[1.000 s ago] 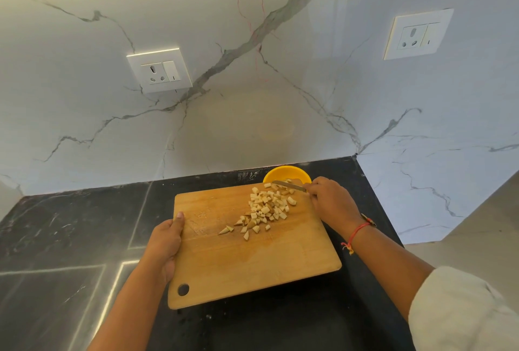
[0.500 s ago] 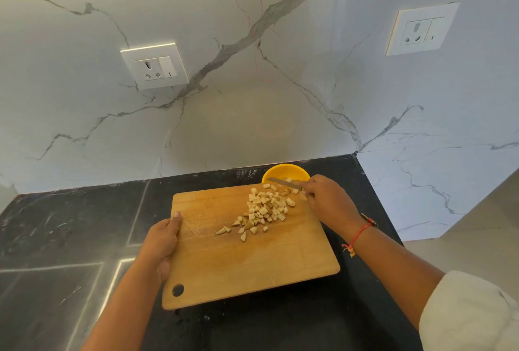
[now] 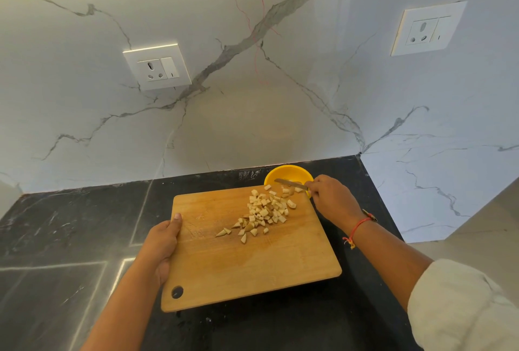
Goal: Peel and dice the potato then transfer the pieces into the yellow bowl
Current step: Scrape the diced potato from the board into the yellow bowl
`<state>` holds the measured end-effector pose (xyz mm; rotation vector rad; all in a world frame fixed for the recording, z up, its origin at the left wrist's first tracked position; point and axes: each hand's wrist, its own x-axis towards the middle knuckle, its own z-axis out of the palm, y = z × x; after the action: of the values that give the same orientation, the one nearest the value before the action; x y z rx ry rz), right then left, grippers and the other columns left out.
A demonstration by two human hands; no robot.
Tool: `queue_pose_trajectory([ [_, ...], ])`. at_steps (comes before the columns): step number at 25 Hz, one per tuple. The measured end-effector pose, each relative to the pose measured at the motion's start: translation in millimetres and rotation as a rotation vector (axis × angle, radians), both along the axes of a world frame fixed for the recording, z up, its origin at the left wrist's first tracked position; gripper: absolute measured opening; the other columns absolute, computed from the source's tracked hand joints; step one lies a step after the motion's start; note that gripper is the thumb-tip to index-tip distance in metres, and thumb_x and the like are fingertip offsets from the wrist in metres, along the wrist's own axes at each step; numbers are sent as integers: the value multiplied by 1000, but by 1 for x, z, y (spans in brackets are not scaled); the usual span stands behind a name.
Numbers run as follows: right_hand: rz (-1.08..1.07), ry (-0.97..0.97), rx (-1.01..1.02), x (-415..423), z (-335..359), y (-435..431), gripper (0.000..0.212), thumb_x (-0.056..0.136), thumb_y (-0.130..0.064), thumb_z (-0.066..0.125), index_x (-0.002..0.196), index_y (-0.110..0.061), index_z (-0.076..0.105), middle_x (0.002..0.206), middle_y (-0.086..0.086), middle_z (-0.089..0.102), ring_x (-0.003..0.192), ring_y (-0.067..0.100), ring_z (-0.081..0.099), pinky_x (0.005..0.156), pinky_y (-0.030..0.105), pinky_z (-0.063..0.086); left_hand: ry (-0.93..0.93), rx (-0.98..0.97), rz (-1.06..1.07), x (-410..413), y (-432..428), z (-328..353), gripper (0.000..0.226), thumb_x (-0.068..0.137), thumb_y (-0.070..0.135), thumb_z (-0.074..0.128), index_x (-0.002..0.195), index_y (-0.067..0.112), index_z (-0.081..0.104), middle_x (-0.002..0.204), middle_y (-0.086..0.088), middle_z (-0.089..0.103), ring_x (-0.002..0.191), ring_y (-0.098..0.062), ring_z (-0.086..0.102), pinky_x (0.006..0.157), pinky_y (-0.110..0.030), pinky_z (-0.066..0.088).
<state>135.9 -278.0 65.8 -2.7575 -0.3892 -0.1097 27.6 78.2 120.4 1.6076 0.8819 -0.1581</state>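
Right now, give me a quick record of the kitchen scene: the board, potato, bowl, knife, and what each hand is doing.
bowl: yellow bowl on the black counter, at the board's far right corner
board: wooden cutting board, its far right corner meeting the bowl's rim
potato: diced pieces piled on the far right part of the board, most not yet in the bowl
knife: knife, blade across the bowl's near rim
left: left hand grips the board's left edge, thumb on top
right: right hand holds the knife

Diced potato pieces point(image 3: 264, 211) on board point(image 3: 252, 263), beside yellow bowl point(image 3: 286, 175)
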Motion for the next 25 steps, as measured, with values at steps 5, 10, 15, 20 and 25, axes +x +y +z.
queue_pose_trajectory([
  [5, -43, 3, 8, 14, 4, -2, 32, 104, -21, 47, 128, -17, 67, 102, 3, 60, 87, 20, 60, 79, 37, 57, 10, -2, -7, 1, 2, 0, 42, 100, 46, 50, 108, 7, 63, 104, -21, 70, 95, -40, 67, 85, -57, 55],
  [10, 55, -8, 124, -8, 10, -4, 30, 103, -19, 50, 128, -19, 67, 104, 0, 62, 88, 14, 59, 79, 29, 54, 19, -10, 5, 3, 3, 0, 40, 100, 46, 51, 108, 8, 63, 104, -20, 70, 95, -40, 68, 84, -57, 55],
  [15, 106, 56, 67, -21, 6, -6, 34, 104, -22, 48, 135, -25, 61, 110, -2, 60, 95, 12, 57, 85, 26, 53, 23, -14, 14, 4, 2, 2, 39, 100, 46, 51, 109, 9, 62, 105, -20, 70, 94, -40, 68, 82, -57, 56],
  [20, 63, 42, 33, -5, -1, -4, 34, 105, -25, 47, 135, -26, 61, 107, -1, 60, 92, 14, 58, 84, 30, 55, 25, -19, 20, 2, 0, 2, 38, 101, 45, 50, 109, 9, 61, 104, -19, 69, 94, -40, 67, 77, -53, 56],
  [25, 33, 32, 33, 6, 1, -4, 31, 104, -20, 50, 130, -19, 66, 106, 2, 61, 91, 17, 60, 83, 32, 56, 24, -26, 23, 1, 1, 2, 38, 101, 45, 50, 109, 9, 61, 104, -20, 70, 94, -40, 68, 81, -56, 56],
])
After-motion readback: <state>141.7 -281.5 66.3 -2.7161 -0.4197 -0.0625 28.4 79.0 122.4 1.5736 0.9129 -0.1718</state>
